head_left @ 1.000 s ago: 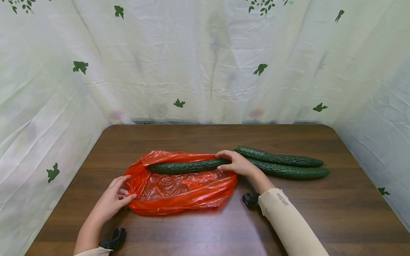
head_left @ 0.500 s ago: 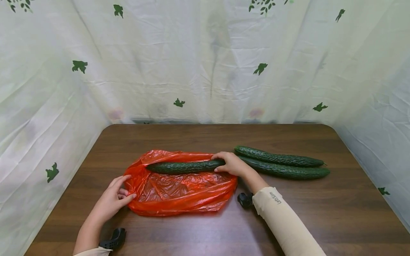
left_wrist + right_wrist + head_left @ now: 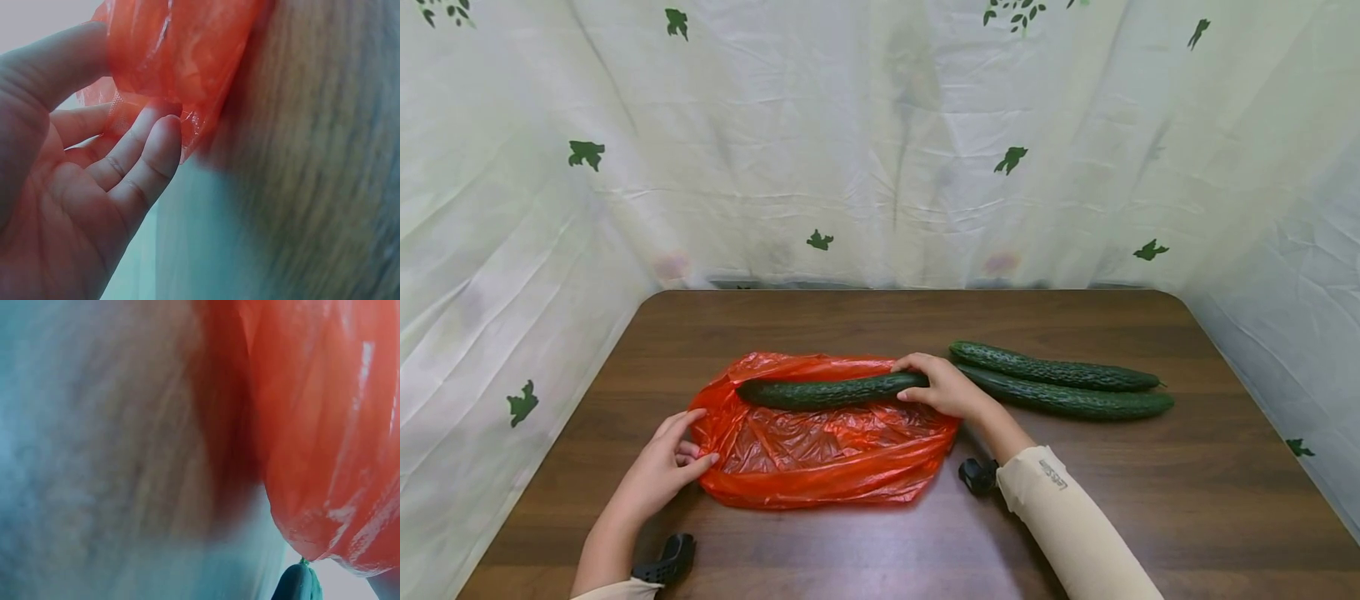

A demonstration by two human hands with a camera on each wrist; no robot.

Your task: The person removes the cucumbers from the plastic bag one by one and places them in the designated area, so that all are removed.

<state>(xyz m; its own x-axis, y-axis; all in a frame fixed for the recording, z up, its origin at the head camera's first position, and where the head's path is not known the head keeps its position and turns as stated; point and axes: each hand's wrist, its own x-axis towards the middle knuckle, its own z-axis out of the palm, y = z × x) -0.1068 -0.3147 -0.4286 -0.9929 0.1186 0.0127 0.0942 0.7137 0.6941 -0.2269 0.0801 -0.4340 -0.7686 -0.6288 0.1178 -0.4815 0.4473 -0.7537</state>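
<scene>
A red plastic bag (image 3: 812, 487) lies with its mouth spread on the table, and a long dark green cucumber (image 3: 827, 394) stretches across its far side. My right hand (image 3: 947, 387) grips the right end of that cucumber, over the bag's right rim. At the left rim, my left hand (image 3: 658, 467) holds the bag's edge between thumb and fingers; the left wrist view shows the thin red film (image 3: 181, 50) among them. In the right wrist view the bag's side (image 3: 331, 437) fills the right part, and the right hand's fingers are hidden.
Two more cucumbers lie side by side right of the bag, a far one (image 3: 1052, 368) and a near one (image 3: 1067, 400). The brown wooden table (image 3: 820, 550) is bordered by a pale curtain (image 3: 850, 167) with green leaf shapes.
My right hand has shifted a little left along the cucumber, and the cucumber's left tip sits slightly further left in the bag. The left hand has stayed in place.
</scene>
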